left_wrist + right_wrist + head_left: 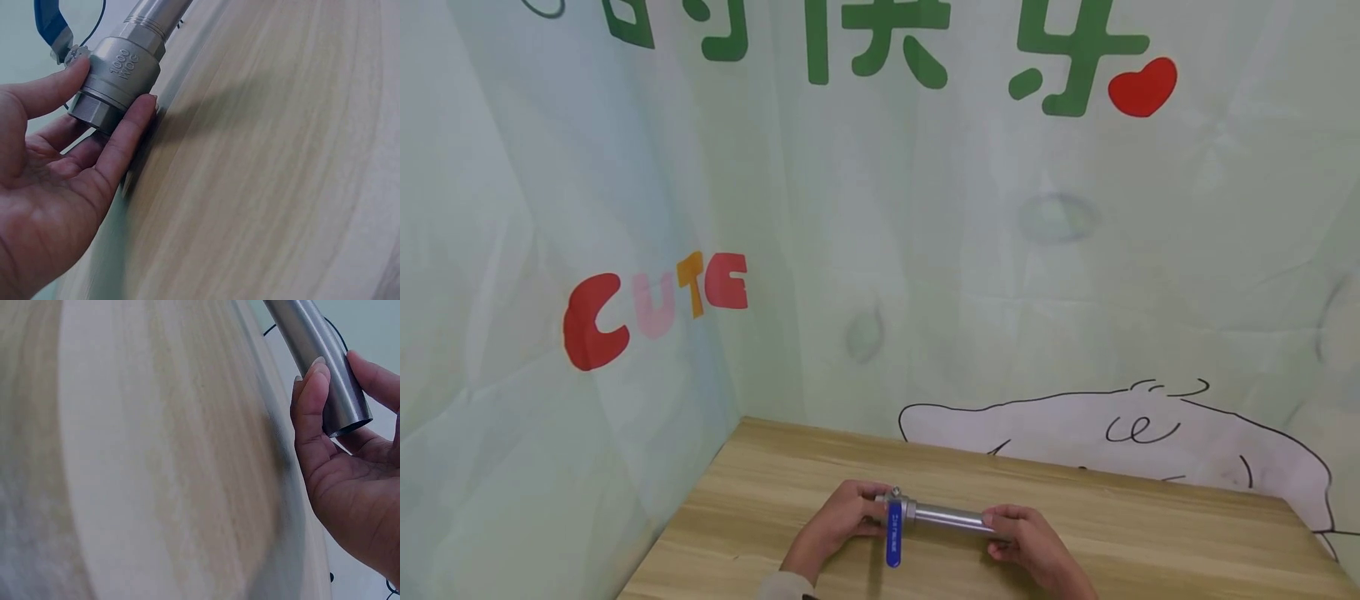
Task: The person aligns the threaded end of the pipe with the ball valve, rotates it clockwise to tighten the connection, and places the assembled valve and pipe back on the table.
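A steel ball valve (122, 72) marked "1000 WOG" is joined to a smooth metal pipe (951, 518), and the pair is held level above the table. The valve's blue lever handle (893, 533) points toward the near side in the head view. My left hand (848, 518) grips the valve body at its free hexagonal end, thumb on one side and fingers on the other. At the pipe's far right end, my right hand (1026, 540) pinches it between thumb and fingers. The pipe's open end (350, 427) shows in the right wrist view.
Below the hands lies a wood-grain table (775, 475). A pale printed curtain (925, 250) hangs along its back and left side, with green characters, a red heart (1142, 87) and colored letters on it.
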